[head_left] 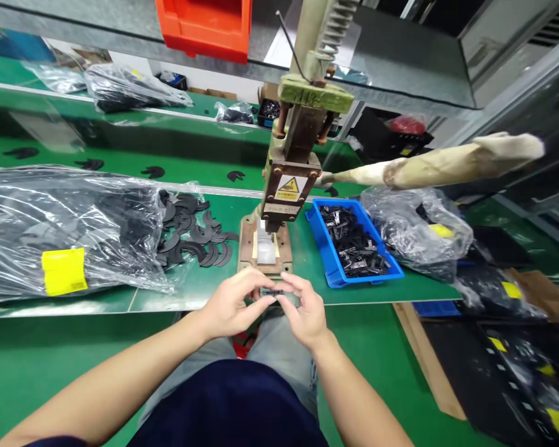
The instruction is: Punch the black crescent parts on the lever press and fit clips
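Observation:
Between the fingertips of my left hand (239, 300) and my right hand (306, 306) is a small dark piece (273, 292), pinched from both sides near the table's front edge. Just beyond my hands stands a hand press (292, 180) with a yellow warning label. A pale, clear block (266, 249) sits on its base, under the ram. Left of the press lies a pile of black curved parts (200, 239). To its right, a blue bin (331, 267) holds many small black parts.
A large plastic bag (74, 217) covers the left side of the green table (223, 297). The press's wrapped lever (440, 164) sticks out right, above another bag (419, 233). An orange bin (205, 31) is on the shelf above. Loose black parts lie on the green strip behind.

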Motion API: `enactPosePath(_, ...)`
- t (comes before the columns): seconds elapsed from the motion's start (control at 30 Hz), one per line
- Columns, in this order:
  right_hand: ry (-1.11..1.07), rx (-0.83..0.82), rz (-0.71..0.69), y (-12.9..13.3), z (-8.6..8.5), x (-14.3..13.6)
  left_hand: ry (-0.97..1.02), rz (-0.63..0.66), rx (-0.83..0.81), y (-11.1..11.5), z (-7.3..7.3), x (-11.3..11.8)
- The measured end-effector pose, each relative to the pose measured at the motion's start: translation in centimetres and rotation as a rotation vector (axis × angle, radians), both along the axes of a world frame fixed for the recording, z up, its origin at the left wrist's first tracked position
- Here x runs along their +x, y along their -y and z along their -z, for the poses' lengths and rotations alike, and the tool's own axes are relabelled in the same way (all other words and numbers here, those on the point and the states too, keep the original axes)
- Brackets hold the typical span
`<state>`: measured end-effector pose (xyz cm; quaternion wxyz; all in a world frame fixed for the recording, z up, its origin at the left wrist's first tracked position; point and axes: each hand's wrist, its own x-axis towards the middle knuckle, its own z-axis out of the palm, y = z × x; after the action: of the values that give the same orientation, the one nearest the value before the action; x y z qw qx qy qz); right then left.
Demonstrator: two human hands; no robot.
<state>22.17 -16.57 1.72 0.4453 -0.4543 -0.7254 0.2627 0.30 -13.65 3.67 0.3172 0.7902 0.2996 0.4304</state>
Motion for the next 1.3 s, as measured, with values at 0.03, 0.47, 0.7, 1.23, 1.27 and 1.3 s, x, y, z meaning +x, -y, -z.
enactPosePath(0.03,-0.008,-0.004,0.0,-0.1,0.1,-0.1,-0.002,-0.001,0.001,0.1,0.1,-0.1)
enactPosePath(0.47,0.115,-0.004,0.03,-2.5,-2.6,2.1,-0.103,-0.121,0.042,-3.2,1.7,-1.6)
enactPosePath(0.7,-0.341,0.563,-0.017,-8.9,-18.7,4.2,-0.352,-0.33,0.094,-11.5,3.4,-2.1)
enactPosePath(1.23,-0.072,0.668,0.057,-4.4,-10.2,3.4,-0.568,-0.178,0.212,-12.5,2.4,-0.5)
enactPosePath(1.27,-0.064,0.681,0.081,-4.4,-9.3,3.5,-0.583,-0.17,0.214,-12.5,2.2,-0.6)
enactPosePath(1.3,-0.061,0.696,0.098,-4.4,-8.5,3.5,-0.601,-0.164,0.216,-12.6,2.0,-0.9)
